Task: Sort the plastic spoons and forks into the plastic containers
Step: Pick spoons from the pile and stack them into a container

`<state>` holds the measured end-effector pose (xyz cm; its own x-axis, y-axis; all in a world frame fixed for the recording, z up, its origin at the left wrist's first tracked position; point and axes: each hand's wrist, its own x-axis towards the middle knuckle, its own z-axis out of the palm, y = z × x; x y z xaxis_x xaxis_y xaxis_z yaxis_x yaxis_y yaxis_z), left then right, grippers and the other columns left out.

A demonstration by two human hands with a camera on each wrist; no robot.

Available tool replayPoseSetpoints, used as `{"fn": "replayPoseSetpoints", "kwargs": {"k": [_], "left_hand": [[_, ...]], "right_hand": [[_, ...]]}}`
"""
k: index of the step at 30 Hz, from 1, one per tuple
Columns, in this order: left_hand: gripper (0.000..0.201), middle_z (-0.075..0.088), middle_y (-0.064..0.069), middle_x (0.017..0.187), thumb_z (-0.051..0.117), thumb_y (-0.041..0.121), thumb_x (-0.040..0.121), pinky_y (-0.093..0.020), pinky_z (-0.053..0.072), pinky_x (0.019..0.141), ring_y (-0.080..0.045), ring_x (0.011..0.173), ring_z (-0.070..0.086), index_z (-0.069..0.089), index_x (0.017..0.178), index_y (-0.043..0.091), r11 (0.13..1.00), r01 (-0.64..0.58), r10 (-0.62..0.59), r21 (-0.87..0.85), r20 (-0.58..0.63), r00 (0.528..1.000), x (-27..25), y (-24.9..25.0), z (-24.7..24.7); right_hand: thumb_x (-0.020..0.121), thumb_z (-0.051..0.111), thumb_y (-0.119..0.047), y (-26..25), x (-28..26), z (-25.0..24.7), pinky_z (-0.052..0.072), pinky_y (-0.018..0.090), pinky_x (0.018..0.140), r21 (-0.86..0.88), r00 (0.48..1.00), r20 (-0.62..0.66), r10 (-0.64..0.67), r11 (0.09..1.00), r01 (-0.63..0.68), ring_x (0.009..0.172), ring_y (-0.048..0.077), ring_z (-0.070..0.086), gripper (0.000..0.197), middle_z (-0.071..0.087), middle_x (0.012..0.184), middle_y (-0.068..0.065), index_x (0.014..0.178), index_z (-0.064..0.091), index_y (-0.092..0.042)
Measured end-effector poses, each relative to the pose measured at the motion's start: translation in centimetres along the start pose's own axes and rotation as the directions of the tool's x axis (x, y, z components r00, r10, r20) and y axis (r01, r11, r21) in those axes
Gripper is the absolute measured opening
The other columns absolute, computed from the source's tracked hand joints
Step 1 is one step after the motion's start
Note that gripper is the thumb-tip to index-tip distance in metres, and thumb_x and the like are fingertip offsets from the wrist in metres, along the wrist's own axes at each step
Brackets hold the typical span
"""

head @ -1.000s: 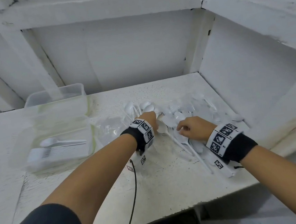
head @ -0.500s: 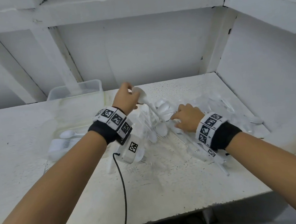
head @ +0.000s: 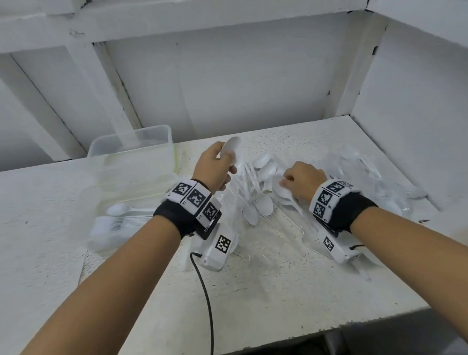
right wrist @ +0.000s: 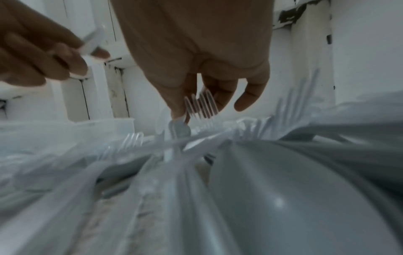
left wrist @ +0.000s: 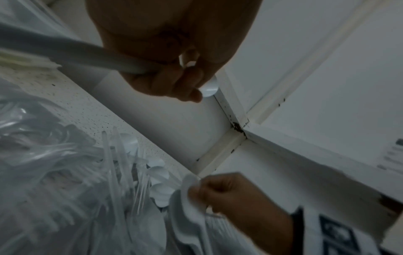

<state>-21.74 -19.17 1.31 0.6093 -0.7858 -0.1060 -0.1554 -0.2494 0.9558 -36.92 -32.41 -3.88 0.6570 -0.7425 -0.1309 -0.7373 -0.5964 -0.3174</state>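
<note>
White shelf top (head: 267,303) bounded by a rear wall and a right-hand side wall that meet in a corner beyond the cutlery pile (head: 261,203); its front edge runs across the lower part of the head view, with a broad bare strip of surface between that edge and the pile. Left of the pile, against the rear wall, stands a clear plastic container (head: 130,147); a second, shallower clear container (head: 104,235) lies in front of it, holding one white spoon (head: 118,209) above a stack of forks (head: 128,222), their handles running toward the pile. The pile itself (white spoons and clear forks on crumpled clear wrapping) lies right of the containers, its handles mostly fanning toward the front edge. The left hand (head: 214,167) is raised above the pile's left margin, fingers curled round a white spoon (head: 231,149); the bowl points up and toward the rear wall, the handle slanting down toward the pile. The right hand (head: 304,180) rests on the pile's right part, fingers curled, thumb and fingers pinching a piece of cutlery; the right-wrist view shows clear fork tines (right wrist: 201,105) at its fingertips, pointing up and away from the wrist.
</note>
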Motion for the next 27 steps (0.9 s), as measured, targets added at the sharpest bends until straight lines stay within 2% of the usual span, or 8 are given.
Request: {"fn": "replayPoseSetpoints", "kwargs": {"k": [4,7,10,12,16,19,23,27], "left_hand": [[0.015,0.048,-0.001,0.069,0.05,0.02,0.092,-0.021,0.034,0.05,-0.012,0.054,0.041,0.052,0.092,0.005,0.952,0.002,-0.031,0.305,0.091,0.995,0.9,-0.6,1.6],[0.016,0.043,0.0,0.067,0.058,0.02,0.088,-0.019,0.033,0.049,-0.01,0.056,0.041,0.047,0.089,0.008,0.849,0.032,-0.15,0.527,0.182,0.972,1.6,-1.1,3.6],[0.021,0.044,0.0,0.069,0.06,0.023,0.087,-0.018,0.032,0.049,-0.013,0.062,0.046,0.045,0.077,0.013,0.748,0.043,-0.229,0.662,0.197,0.953,2.4,-1.7,6.3],[0.025,0.049,-0.003,0.075,0.061,0.027,0.085,-0.021,0.035,0.05,-0.018,0.071,0.05,0.043,0.077,0.012,0.694,0.0,-0.227,0.72,0.22,0.949,2.7,-2.2,7.9],[0.028,0.044,0.0,0.07,0.063,0.029,0.084,-0.033,0.045,0.07,-0.022,0.073,0.05,0.039,0.082,0.014,0.662,-0.132,-0.123,0.737,0.281,0.952,2.5,-2.8,9.9],[0.032,0.038,0.002,0.064,0.059,0.027,0.086,-0.03,0.043,0.067,-0.021,0.074,0.048,0.035,0.067,0.017,0.605,-0.11,-0.171,0.788,0.264,0.949,2.6,-2.4,9.9],[0.024,0.043,0.0,0.065,0.051,0.015,0.087,-0.027,0.041,0.063,-0.021,0.065,0.047,0.036,0.068,0.018,0.681,-0.119,-0.148,0.722,0.296,0.944,2.8,-2.0,9.0],[0.021,0.043,0.003,0.066,0.043,0.012,0.092,-0.027,0.037,0.069,-0.024,0.078,0.053,0.049,0.072,0.014,0.709,-0.136,-0.052,0.692,0.243,0.969,2.0,-0.6,7.2]], "right_hand": [[0.098,0.043,-0.025,0.2,-0.8,-1.4,0.034,0.03,0.059,0.283,0.982,-0.188,-0.027,0.956,0.081,0.057,0.018,0.043,0.037,0.044,0.06,0.003,0.065,0.045,-0.009],[0.102,0.029,-0.028,-0.5,-1.7,-3.5,0.052,0.031,0.052,0.694,0.923,-0.348,0.166,0.708,0.135,0.053,0.017,0.058,0.024,0.053,0.068,0.006,0.092,0.043,-0.011],[0.102,0.024,-0.035,-0.6,-1.8,-4.6,0.046,0.026,0.04,0.806,0.871,-0.391,0.298,0.568,0.167,0.042,0.018,0.047,0.021,0.048,0.062,0.006,0.093,0.038,-0.022],[0.1,0.026,-0.039,-0.2,-1.5,-4.4,0.035,0.021,0.044,0.775,0.867,-0.403,0.294,0.613,0.153,0.049,0.013,0.039,0.022,0.042,0.065,0.0,0.096,0.039,-0.022],[0.094,0.045,-0.036,0.8,-1.5,-3.6,0.039,0.026,0.064,0.686,0.947,-0.244,0.21,0.728,0.015,0.071,0.015,0.05,0.03,0.052,0.085,0.0,0.116,0.041,-0.016],[0.094,0.046,-0.02,1.6,-2.4,-3.4,0.035,0.025,0.056,0.481,0.975,-0.201,0.099,0.877,0.01,0.07,0.017,0.047,0.012,0.051,0.079,0.003,0.096,0.048,-0.008],[0.097,0.039,-0.024,2.4,-2.7,-3.3,0.038,0.029,0.064,0.567,0.974,-0.204,0.1,0.823,0.034,0.066,0.018,0.046,0.02,0.05,0.075,0.007,0.104,0.05,-0.009],[0.096,0.045,-0.032,2.1,-2.6,-3.6,0.038,0.026,0.063,0.548,0.982,-0.176,0.07,0.835,0.039,0.064,0.011,0.047,0.021,0.05,0.07,-0.004,0.112,0.052,-0.02]]}}
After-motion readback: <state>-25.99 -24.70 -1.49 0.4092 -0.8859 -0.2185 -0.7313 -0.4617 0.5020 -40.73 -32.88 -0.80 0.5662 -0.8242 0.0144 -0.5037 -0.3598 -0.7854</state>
